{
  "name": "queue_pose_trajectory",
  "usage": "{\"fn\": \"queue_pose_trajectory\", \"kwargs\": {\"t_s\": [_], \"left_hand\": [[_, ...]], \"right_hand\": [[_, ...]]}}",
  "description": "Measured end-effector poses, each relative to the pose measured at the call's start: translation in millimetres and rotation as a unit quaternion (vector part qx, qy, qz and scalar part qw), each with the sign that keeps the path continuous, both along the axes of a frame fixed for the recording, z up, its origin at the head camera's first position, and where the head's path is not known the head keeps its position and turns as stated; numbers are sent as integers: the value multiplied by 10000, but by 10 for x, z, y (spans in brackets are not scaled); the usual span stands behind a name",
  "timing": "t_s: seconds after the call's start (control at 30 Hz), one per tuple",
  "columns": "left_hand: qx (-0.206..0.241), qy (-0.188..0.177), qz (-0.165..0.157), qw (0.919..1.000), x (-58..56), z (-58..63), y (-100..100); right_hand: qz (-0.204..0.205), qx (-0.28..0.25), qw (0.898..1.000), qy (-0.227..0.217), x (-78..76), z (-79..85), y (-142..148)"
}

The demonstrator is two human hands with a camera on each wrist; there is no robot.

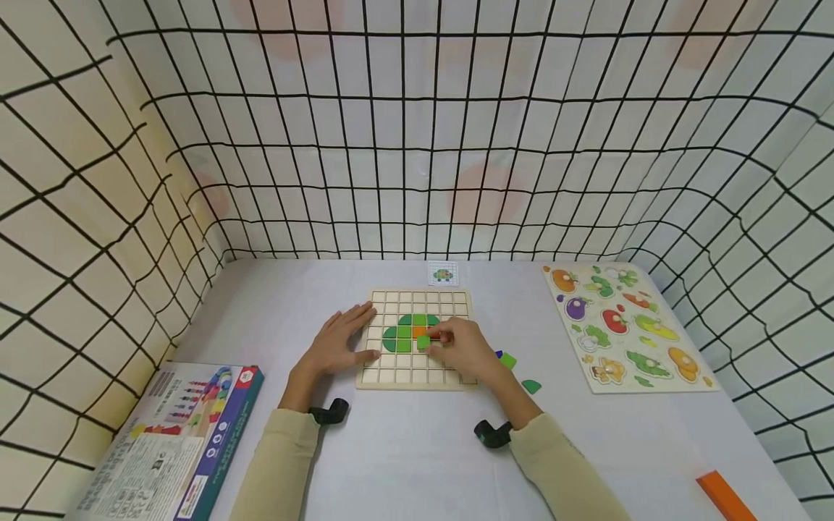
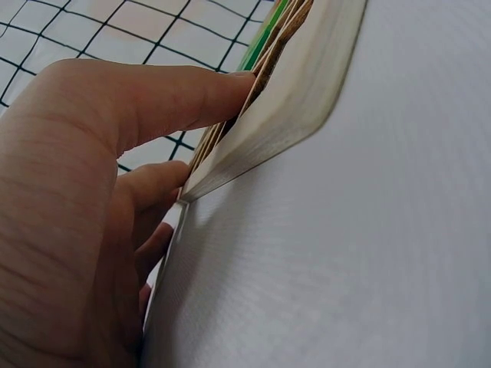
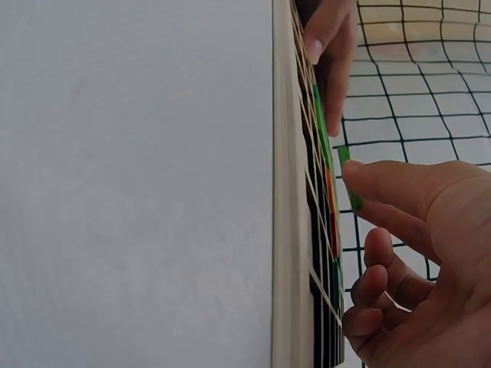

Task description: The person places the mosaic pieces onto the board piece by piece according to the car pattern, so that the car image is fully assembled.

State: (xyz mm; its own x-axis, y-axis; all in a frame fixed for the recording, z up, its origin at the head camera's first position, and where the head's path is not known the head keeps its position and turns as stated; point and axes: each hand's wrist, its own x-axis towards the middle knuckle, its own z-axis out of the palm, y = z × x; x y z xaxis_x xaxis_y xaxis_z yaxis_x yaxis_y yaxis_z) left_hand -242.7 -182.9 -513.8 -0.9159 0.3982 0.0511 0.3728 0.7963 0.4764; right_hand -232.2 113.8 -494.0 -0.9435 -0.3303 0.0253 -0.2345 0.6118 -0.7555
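A wooden grid board [image 1: 384,377] lies on the table, with green pieces and an orange square [image 1: 419,332] set in its middle cells. Just above the board, my right hand [image 1: 468,349] pinches a green square tile [image 1: 423,342] between thumb and index finger. The right wrist view shows that tile [image 3: 344,156] held edge-on, apart from the board, with the other fingers curled. My left hand [image 1: 334,345] rests on the board's left edge, fingers spread; its thumb [image 2: 192,96] touches the rim in the left wrist view. Part of a red piece is hidden by my right hand.
Right of the board lie a green square [image 1: 508,360], a blue piece [image 1: 499,354] and a green quarter-round piece [image 1: 531,386]. Behind stands a small picture card [image 1: 443,273]. A vegetable puzzle board [image 1: 619,347], an orange block [image 1: 725,496] and a box [image 1: 169,441] flank the workspace.
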Motion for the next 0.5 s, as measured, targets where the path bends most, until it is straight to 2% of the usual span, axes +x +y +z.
{"fn": "queue_pose_trajectory", "kwargs": {"t_s": [0.5], "left_hand": [[-27, -55, 72, 10000, 5, 10, 10]], "right_hand": [[31, 108, 9999, -55, 31, -20, -91]]}}
